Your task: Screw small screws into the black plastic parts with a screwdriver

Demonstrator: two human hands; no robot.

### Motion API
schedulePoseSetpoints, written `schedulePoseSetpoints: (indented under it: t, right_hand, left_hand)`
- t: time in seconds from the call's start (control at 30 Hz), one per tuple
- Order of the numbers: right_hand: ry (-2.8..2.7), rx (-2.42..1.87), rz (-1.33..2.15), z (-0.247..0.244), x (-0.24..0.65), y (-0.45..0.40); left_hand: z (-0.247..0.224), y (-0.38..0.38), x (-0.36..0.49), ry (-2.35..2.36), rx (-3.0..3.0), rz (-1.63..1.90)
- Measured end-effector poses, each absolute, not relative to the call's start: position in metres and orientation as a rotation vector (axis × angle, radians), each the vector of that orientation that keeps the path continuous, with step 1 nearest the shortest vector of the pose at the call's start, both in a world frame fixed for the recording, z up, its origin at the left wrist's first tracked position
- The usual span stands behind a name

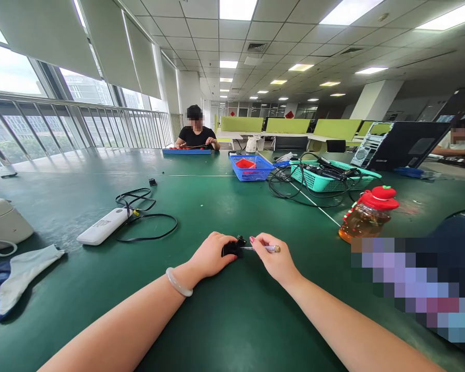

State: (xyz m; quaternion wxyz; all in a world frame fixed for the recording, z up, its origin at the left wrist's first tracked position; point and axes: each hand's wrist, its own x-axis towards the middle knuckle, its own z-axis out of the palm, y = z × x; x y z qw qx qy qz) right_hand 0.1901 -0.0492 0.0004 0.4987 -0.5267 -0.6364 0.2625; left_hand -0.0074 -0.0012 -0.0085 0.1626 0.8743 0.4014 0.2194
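On the green table, my left hand [214,253], with a pale bangle at its wrist, is closed around a small black part [231,249]. Its fingers hide some of the part, and its details are too small to tell. Just to the right, my right hand [273,257] pinches a slim screwdriver [270,248] with a light handle. The tool lies nearly level, and its thin shaft points left and reaches the black part. Whether the tip sits in a screw cannot be seen.
A white power bank [104,226] with a black cable lies left; a glove [27,274] is nearer. Ahead are a blue basket [251,173] and a teal basket [323,183] of cables. A red-lidded bottle [368,217] stands right. One person sits across, another far right.
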Motion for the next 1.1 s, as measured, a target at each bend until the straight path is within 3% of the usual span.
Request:
schedulePoseSetpoints:
  t: [0.8, 1.1]
  right_hand:
    - [-1.823, -1.308, 0.448, 0.011, 0.185, -0.061]
    - [-2.004, -1.043, 0.363, 0.013, 0.182, -0.073]
  left_hand:
    - [-0.010, 0.002, -0.009, 1.161, 2.510, 0.552]
    - [-0.004, -0.002, -0.009, 1.001, 2.542, 0.486]
